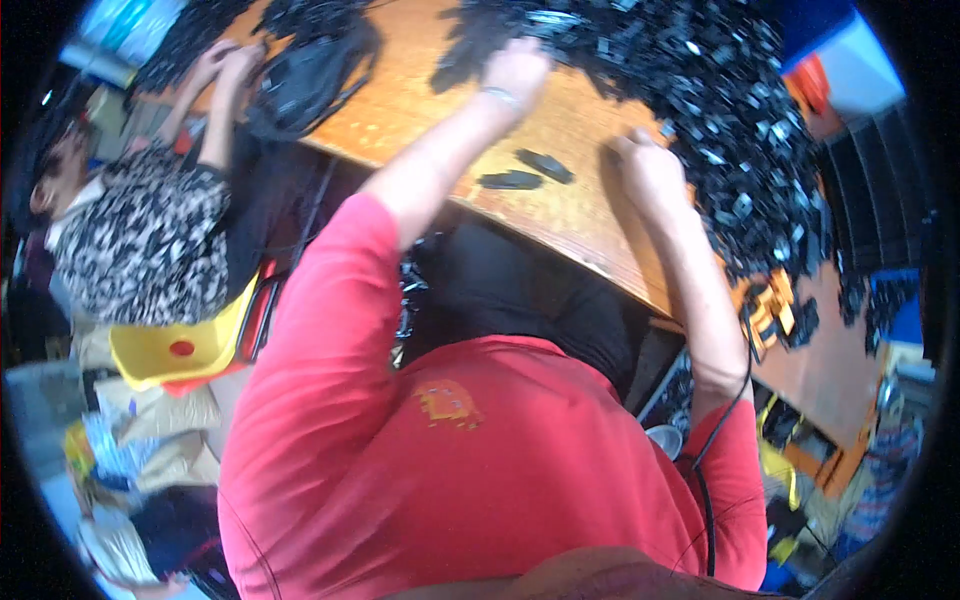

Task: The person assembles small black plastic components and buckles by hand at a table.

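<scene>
A large heap of small black glossy pieces point(745, 150) covers the far and right side of the wooden table point(420, 110). My left hand point(518, 72) reaches to the near edge of the heap at the top; its fingers are smeared by motion, and I cannot see what they hold. My right hand point(652, 172) is over the table by the heap's left side, fingers curled closed, with anything inside them hidden. Between my hands, nearer to me, two flat, dark elongated pieces point(510, 180) lie apart from the heap on the bare wood.
At the left a co-worker in a black-and-white patterned top point(145, 235) works at the same table, beside a black bag point(312, 80). A yellow chair point(165, 350) stands behind them. Orange pieces point(772, 305) lie at the right, near a dark cable point(715, 435) along my right arm.
</scene>
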Demonstrator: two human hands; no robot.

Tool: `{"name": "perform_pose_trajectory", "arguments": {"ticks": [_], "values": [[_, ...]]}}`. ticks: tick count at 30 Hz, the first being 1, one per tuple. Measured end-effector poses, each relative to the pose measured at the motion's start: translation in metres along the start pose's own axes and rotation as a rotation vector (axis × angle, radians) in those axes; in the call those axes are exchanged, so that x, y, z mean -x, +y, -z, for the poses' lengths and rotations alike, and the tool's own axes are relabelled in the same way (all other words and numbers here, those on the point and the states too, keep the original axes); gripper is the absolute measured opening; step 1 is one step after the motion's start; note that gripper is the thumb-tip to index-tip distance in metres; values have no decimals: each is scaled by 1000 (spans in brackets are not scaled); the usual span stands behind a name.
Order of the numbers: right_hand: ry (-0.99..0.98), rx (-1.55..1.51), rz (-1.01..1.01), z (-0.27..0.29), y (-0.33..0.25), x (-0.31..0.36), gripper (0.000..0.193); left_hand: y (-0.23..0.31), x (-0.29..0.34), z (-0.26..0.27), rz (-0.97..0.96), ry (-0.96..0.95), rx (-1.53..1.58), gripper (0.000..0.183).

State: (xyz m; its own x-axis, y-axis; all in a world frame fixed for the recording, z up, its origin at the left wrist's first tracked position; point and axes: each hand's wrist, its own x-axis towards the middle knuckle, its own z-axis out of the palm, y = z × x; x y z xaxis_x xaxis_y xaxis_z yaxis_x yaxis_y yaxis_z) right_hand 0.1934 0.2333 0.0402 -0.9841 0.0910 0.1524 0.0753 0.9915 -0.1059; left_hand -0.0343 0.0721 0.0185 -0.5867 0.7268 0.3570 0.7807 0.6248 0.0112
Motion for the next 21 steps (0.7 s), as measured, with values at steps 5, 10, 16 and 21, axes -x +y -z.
{"name": "perform_pose_trajectory", "arguments": {"ticks": [5,10,16,21], "values": [[13,-108,-35,7,3,3,17,7,-9,-2,9,25,38,22],[127,-405,-91,5,-8,-1,30,0,-5,4,3,-57,111,26],[183,-673,-202,-26,-11,20,21,4,12,10,-36,37,275,29],[88,-375,-123,-5,-4,23,23,25,40,3,222,63,1354,43]]}}
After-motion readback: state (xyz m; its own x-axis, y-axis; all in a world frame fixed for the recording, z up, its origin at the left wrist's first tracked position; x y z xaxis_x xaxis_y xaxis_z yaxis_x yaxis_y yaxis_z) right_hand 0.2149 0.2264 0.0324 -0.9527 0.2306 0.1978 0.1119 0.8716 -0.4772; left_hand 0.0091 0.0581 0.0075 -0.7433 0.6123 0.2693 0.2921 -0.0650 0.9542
